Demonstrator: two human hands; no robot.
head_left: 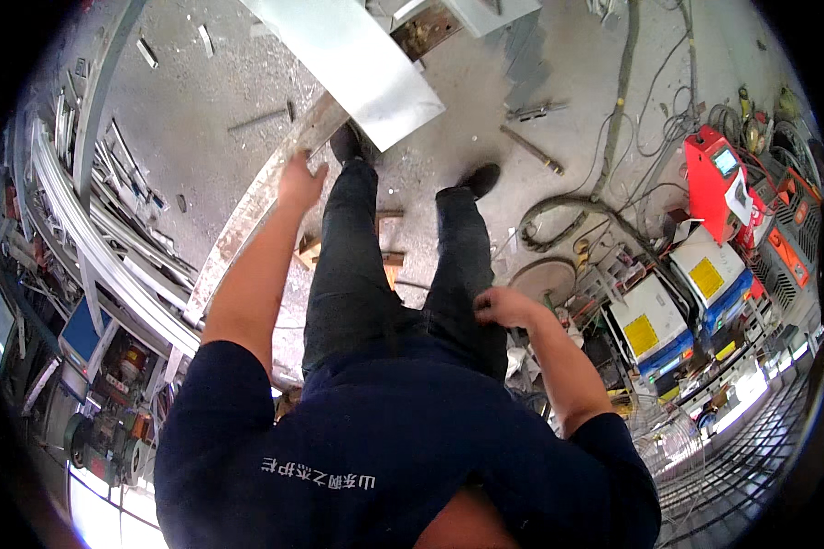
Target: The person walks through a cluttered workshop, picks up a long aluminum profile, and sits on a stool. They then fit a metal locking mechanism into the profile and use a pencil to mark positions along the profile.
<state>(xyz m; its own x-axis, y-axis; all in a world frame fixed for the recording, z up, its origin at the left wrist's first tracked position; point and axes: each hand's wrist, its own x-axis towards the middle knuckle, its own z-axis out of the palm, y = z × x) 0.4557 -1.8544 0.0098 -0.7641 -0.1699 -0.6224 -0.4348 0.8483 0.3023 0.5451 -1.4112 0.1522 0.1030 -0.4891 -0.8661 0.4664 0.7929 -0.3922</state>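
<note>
My left hand (300, 185) reaches forward beside my left leg, its thumb apart from the fingers, holding nothing I can see. It hangs over or against the long worn metal beam (238, 233); whether it touches cannot be told. Past it, a flat silvery sheet-metal panel (357, 78) lies across the beam's far end, near my left shoe. My right hand (508, 307) is beside my right thigh, against or just over the dark trousers (458, 247). Its fingers are curled in, and whatever they may hold is hidden.
Metal strips and tubes (110, 247) are piled at the left. On the right stand a red machine (712, 183) with a screen and white-and-blue boxes (645, 320). A thick hose (558, 206) and a rod (531, 149) lie on the floor. Wooden pieces (392, 261) sit between my legs.
</note>
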